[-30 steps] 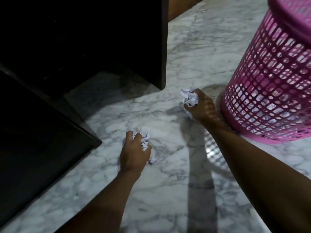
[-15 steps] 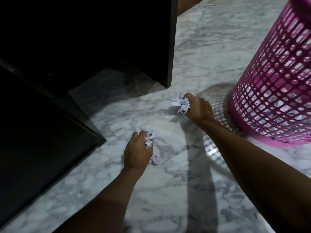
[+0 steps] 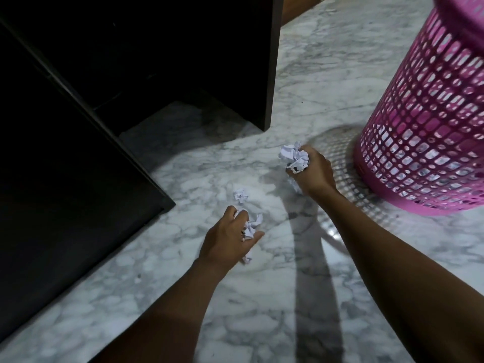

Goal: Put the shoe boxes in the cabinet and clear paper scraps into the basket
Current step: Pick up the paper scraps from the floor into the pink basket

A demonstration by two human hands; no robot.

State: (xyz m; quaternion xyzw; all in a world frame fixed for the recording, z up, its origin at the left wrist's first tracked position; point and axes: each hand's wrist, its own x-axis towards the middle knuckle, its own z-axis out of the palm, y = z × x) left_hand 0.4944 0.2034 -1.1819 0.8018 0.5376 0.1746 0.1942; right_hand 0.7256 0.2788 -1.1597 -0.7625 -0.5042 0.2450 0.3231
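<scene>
- scraps come first here: we judge the step in hand to be gathering paper off the marble floor [image 3: 262,318] for the pink basket [image 3: 419,121].
- our right hand [image 3: 315,172] is clenched round a crumpled white wad [image 3: 293,157], near the basket's foot.
- our left hand [image 3: 226,243] has its fingers and thumb curled on a second crumple [image 3: 252,226], low over the floor and nearer the dark cabinet door [image 3: 65,192].
- one small loose scrap [image 3: 241,196] lies on the floor just beyond the left hand, apart from it.
- to do this well, we should pinch up that loose scrap with the left fingers without slackening on what they hold, since light paper slips out easily.
- we should then lift both fists clear over the rim before letting go. the basket's mouth is out of view above, so a drop from the side would likely bounce off the lattice wall.
- the right wad is a rough ball with no real long axis, and it bulges out of the fist on the side away from the basket.
- the left crumple is longer than wide, its length running from beyond the fingers back towards us.
- the basket stands upright, widening upward.
- we see no shoe boxes, and the cabinet [image 3: 272,61] is too dark inside to tell.
</scene>
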